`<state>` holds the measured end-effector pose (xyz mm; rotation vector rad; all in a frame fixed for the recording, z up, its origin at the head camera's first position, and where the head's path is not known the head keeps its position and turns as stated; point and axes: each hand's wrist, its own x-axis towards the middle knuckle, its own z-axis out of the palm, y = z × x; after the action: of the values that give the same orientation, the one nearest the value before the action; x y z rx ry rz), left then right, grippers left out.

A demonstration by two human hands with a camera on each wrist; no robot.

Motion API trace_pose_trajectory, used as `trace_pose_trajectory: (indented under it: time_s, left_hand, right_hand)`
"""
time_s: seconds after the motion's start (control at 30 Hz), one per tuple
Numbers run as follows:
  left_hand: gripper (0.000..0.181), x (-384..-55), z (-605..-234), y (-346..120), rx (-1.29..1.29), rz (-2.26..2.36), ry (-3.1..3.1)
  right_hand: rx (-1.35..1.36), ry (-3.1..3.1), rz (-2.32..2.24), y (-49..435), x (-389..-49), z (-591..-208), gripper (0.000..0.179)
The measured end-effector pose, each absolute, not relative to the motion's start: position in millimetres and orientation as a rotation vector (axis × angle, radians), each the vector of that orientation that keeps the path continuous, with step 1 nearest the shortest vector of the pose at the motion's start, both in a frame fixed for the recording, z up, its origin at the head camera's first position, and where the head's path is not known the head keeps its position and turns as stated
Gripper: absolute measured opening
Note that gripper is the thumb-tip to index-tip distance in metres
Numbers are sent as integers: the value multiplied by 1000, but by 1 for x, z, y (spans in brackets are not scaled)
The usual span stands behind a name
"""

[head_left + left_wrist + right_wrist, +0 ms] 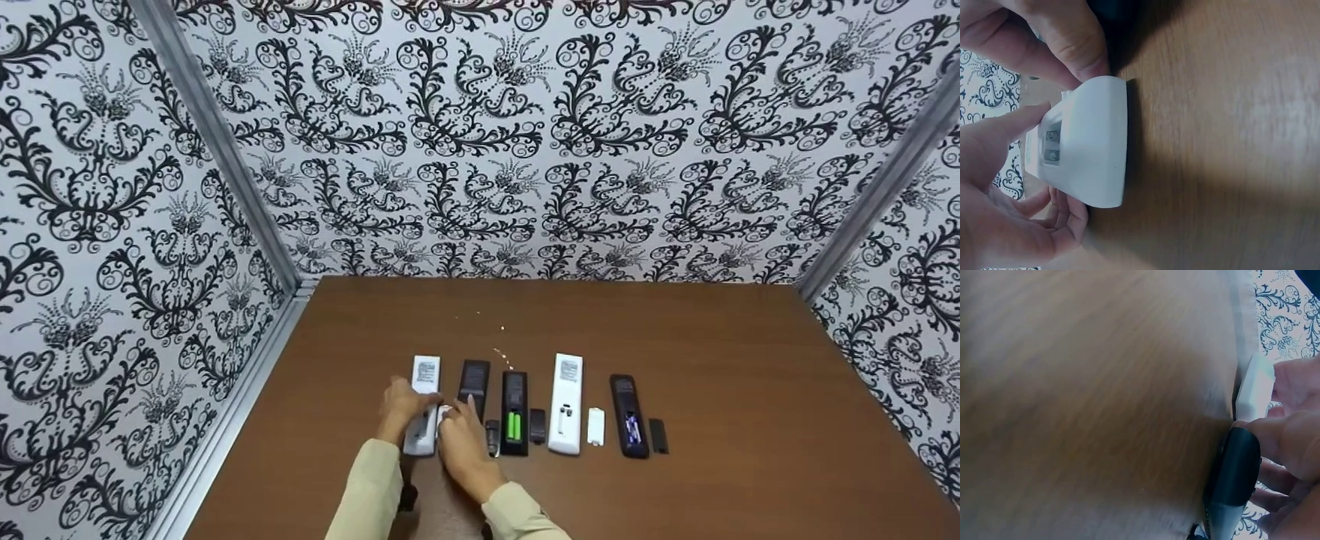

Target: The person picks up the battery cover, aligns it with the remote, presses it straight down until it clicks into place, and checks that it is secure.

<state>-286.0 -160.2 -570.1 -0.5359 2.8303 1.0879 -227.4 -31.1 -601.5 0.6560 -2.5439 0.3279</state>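
Observation:
A white remote control (426, 369) lies back up at the left of a row, its battery compartment (1053, 143) uncovered and batteries showing. My left hand (403, 409) grips this remote, thumb over its top and fingers curled along the far-left side. Just right of it, my right hand (461, 442) pinches a small white battery cover (444, 411), mostly hidden under the fingers. In the left wrist view, right-hand fingertips (1092, 70) are right at the remote's side. A dark remote (474, 375) stands close beyond the right hand, partly covered by it.
Rightward lie a black remote (514, 390) with green batteries, a larger white remote (568, 390) and another black remote (627, 397). Beside them are a dark cover (537, 425), a white cover (596, 426) and a black cover (658, 436). Patterned walls (510, 150) enclose the brown table (720, 345).

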Motion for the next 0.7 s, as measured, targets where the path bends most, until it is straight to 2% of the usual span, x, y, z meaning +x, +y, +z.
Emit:
trace_pose_trajectory:
  time_s: [0.23, 0.43, 0.7]
  left_hand:
    - [44, -283, -570, -166, -446, 1109, 2844]
    - [37, -284, -572, -172, -455, 1399, 2752]
    - [39, -282, -584, -182, -627, 1913, 2239]
  right_hand:
    - [661, -2551, 250, -33, -227, -600, 5]
    - [707, -2586, 207, -30, -228, -596, 7]
    - [734, -2743, 340, -25, -234, -579, 12]
